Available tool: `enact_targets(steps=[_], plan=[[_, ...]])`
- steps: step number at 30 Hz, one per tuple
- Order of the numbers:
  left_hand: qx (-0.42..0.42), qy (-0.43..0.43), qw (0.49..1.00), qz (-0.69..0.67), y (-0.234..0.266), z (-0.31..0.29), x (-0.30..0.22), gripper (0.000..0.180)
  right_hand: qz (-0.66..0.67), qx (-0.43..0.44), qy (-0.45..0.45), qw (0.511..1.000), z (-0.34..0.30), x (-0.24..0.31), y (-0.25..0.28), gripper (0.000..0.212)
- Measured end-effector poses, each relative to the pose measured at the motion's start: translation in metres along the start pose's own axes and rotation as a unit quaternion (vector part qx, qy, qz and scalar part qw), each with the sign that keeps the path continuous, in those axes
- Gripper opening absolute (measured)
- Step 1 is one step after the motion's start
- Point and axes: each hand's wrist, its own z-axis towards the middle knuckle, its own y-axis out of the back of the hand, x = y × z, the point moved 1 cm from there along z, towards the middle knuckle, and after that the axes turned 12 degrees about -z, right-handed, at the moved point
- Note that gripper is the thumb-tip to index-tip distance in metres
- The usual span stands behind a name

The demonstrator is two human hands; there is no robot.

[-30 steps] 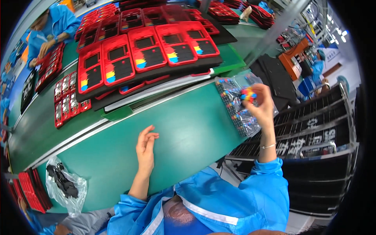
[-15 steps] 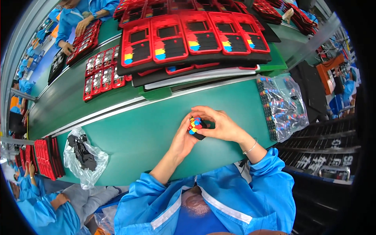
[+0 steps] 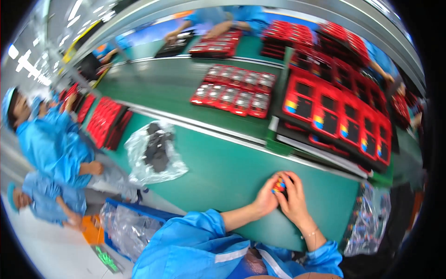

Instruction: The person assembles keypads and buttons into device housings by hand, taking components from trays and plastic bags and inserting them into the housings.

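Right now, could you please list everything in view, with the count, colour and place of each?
small multicoloured piece: 1, red, yellow and blue, held right of centre
table: 1, green, under the hands
bag with black parts: 1, clear, table's left part
bag with multicoloured parts: 1, clear, far right
red cases with keypads: many, red and black, stacked upper right
red cases with silvery parts: about ten, beyond the table, upper middle
red panels: several, red, table's left end
bin: 1, blue, lower left
box: 1, orange, beside it
co-workers: several, blue clothing, left and top
left hand, right hand: 2, bare, around the piece
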Motion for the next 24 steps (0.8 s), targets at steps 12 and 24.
enact_targets(steps=[12,24], plan=[[0.109,-0.136,0.881,0.44,-0.016,0.017,-0.014,0.058,-0.124,0.055,0.015,0.991,0.004,-0.016,0.0,0.064],[0.149,-0.124,0.836,0.514,-0.019,0.021,-0.019,0.065,-0.081,0.037,0.0,0.996,-0.001,-0.016,-0.011,0.072]])
